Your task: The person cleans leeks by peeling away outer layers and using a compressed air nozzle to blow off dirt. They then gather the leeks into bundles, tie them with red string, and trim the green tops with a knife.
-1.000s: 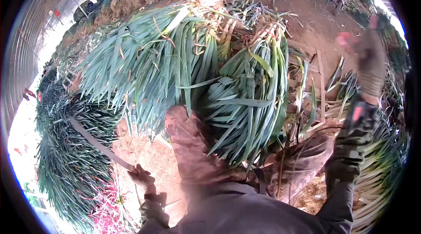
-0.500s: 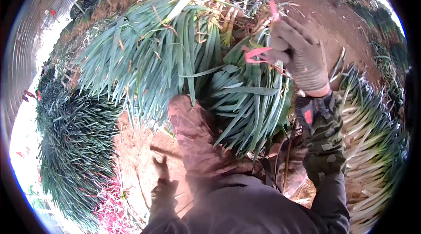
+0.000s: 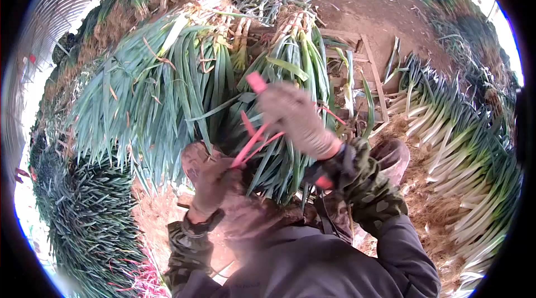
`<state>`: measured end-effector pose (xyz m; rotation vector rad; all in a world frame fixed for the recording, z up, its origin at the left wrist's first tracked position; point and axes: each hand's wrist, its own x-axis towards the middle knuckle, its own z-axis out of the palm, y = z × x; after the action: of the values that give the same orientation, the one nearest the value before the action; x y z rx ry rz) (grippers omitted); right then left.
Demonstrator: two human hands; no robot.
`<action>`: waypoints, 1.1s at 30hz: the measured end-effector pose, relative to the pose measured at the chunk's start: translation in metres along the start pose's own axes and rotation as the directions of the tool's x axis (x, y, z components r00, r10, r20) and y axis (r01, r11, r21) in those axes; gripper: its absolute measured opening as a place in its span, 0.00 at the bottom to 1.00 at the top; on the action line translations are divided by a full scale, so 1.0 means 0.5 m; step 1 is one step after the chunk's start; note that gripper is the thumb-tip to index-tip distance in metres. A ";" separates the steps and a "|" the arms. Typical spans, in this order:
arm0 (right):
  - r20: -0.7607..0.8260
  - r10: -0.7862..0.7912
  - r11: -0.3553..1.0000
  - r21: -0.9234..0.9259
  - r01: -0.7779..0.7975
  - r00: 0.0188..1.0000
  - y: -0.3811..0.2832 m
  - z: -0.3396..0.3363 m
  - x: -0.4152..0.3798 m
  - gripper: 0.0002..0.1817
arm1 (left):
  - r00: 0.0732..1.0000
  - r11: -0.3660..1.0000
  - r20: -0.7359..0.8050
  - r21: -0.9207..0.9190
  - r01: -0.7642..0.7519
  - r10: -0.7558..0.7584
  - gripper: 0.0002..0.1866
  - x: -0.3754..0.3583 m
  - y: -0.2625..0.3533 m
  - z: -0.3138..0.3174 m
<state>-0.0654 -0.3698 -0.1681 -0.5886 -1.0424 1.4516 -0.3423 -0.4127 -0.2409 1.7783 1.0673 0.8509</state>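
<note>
A bunch of green onions (image 3: 298, 63) lies in front of me, leaves hanging toward my lap. My right hand (image 3: 296, 119), in a dirty work glove, is above this bunch, closed on a red tie strip (image 3: 250, 146). One broad red end (image 3: 256, 82) sticks out past its knuckles, and a thin length runs across the bunch to the right. Low on the left, my gloved left hand (image 3: 215, 183) is closed around the other end of the strip, which is stretched between both hands. Motion blurs both hands, and the fingertips are partly hidden.
A larger pile of green onions (image 3: 162, 86) lies to the left on the wooden slatted frame (image 3: 371, 69). Loose onions with white stalks (image 3: 441, 130) line the right. More stand at the far left (image 3: 89, 214), near a heap of red strips (image 3: 142, 275).
My right hand has come down and left across the bunch with the red strip. My left hand has risen from beside my leg and now grips the strip. The view has shifted right.
</note>
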 end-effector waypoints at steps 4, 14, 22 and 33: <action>-0.301 -0.011 0.998 0.056 0.029 0.954 0.010 -0.178 0.010 0.09 | 0.913 0.879 0.068 -0.252 0.406 -0.402 0.08 -0.088 0.022 -0.078; -0.260 0.101 0.890 -0.408 -0.205 0.960 0.118 -0.096 0.039 0.17 | 0.748 0.676 -0.119 -0.536 0.505 -0.653 0.11 -0.546 -0.238 -0.282; -0.349 0.132 0.952 -0.217 -0.217 0.928 0.152 -0.160 0.050 0.16 | -0.636 0.010 -0.765 -0.640 0.768 -0.105 0.49 -1.389 -0.357 -0.504; 0.105 -0.029 0.132 -0.985 0.108 0.994 0.207 -0.291 0.045 0.19 | -0.134 0.201 -0.618 -0.442 0.874 -0.775 0.46 -0.933 -0.844 0.004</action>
<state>0.0005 -0.3005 -0.3206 -1.4345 -2.0672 0.4137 -0.6594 -0.7306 -0.6814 0.2230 2.4958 0.5906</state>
